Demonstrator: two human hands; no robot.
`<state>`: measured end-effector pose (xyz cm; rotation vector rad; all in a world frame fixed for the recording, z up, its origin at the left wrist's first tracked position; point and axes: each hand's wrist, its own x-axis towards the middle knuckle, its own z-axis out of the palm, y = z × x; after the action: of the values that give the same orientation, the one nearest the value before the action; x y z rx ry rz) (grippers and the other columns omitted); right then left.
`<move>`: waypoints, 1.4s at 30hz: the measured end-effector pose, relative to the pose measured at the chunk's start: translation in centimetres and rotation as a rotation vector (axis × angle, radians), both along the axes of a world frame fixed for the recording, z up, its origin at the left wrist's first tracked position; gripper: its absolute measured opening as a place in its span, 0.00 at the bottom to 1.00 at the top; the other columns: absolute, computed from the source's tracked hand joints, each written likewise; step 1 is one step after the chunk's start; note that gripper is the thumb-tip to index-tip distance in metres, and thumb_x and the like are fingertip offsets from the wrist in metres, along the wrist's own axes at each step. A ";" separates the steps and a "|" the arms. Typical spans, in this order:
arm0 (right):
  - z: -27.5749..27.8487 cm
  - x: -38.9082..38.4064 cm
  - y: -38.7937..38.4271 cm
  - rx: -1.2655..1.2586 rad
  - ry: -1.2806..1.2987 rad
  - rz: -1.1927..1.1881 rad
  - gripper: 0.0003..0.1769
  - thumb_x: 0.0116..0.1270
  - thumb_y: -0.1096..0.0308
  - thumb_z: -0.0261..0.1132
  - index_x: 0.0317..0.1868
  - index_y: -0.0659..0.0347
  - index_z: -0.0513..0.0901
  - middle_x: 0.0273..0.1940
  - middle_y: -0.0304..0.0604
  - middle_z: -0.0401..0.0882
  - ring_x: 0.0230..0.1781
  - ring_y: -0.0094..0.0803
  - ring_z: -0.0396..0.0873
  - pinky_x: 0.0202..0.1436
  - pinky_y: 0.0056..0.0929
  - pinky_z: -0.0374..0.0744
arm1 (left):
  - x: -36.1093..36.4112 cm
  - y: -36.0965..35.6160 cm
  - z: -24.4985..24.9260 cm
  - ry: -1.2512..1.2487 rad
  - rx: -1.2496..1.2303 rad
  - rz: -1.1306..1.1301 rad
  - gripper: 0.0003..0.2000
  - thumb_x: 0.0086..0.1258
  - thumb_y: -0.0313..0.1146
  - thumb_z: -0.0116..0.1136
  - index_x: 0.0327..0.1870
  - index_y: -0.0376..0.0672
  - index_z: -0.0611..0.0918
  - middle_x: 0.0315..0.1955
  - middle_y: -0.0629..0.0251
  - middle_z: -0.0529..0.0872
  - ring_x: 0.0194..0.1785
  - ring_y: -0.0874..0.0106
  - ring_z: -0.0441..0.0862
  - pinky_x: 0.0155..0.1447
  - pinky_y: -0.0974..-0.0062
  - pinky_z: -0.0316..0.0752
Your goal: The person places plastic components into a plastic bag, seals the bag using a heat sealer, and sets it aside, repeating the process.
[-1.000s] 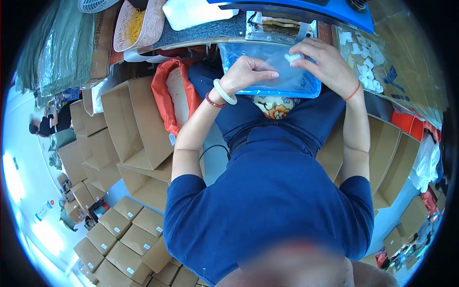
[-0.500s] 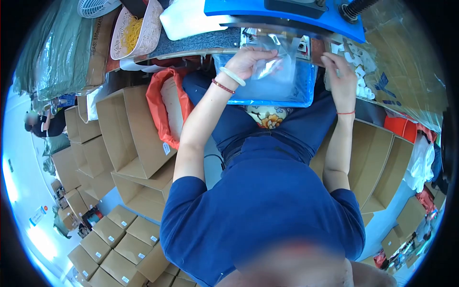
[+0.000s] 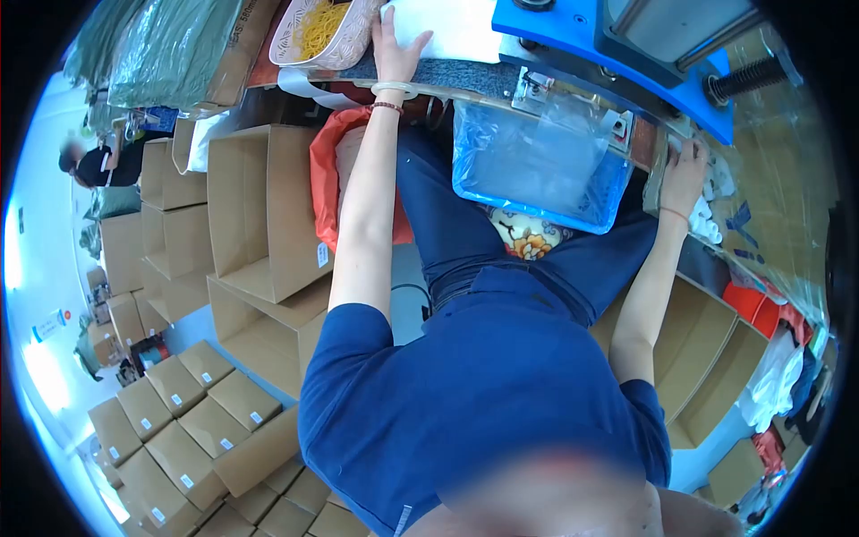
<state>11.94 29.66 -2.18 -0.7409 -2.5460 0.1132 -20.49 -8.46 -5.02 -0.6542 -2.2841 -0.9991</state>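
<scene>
My left hand (image 3: 396,46) reaches far up and lies flat, fingers apart, on a white stack of sheets or bags (image 3: 452,27) on the grey bench top. My right hand (image 3: 685,165) is out to the right at the bench edge, its fingers among a pile of small white parts (image 3: 713,219); whether it grips one is hidden. Between my arms a blue tray (image 3: 601,204) holds clear plastic bags (image 3: 528,152) over my lap. Neither hand touches the tray.
A blue press-like machine (image 3: 617,40) stands on the bench above the tray. A patterned basket of yellow rubber bands (image 3: 320,27) sits left of the white stack. Open cardboard boxes (image 3: 250,215) and an orange bag (image 3: 333,170) crowd the floor at left. Another person (image 3: 94,166) sits far left.
Both hands let go of the clear bag held over the tray. My left hand moved up-left onto the white stack; my right hand moved right to the small white parts.
</scene>
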 end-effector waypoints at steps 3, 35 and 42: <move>0.1 0.2 0.2 0.008 -0.007 0.023 0.14 0.67 0.69 0.63 0.52 0.60 0.79 0.54 0.56 0.76 0.55 0.55 0.75 0.57 0.45 0.75 | -0.1 0.0 -0.4 -0.077 0.000 -0.047 0.38 0.61 0.46 0.71 0.71 0.44 0.68 0.57 0.48 0.79 0.61 0.52 0.77 0.66 0.62 0.70; 7.4 1.2 -14.4 -0.773 0.255 0.534 0.14 0.61 0.73 0.72 0.48 0.61 0.86 0.45 0.40 0.85 0.43 0.28 0.80 0.47 0.23 0.77 | 19.2 3.9 7.6 -0.917 0.335 -0.444 0.10 0.64 0.27 0.69 0.44 0.34 0.88 0.33 0.67 0.90 0.35 0.84 0.82 0.41 0.85 0.76; 11.9 -0.9 -13.1 -0.571 0.383 0.660 0.14 0.62 0.70 0.72 0.48 0.61 0.86 0.44 0.42 0.85 0.45 0.32 0.81 0.49 0.28 0.78 | 21.4 5.6 9.1 -1.070 0.323 -0.586 0.09 0.65 0.28 0.70 0.43 0.34 0.88 0.34 0.68 0.89 0.37 0.84 0.81 0.42 0.86 0.76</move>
<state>11.06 16.51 9.73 -0.0097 -2.2780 1.1141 0.91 -2.85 4.07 -0.7704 -2.6867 -2.3946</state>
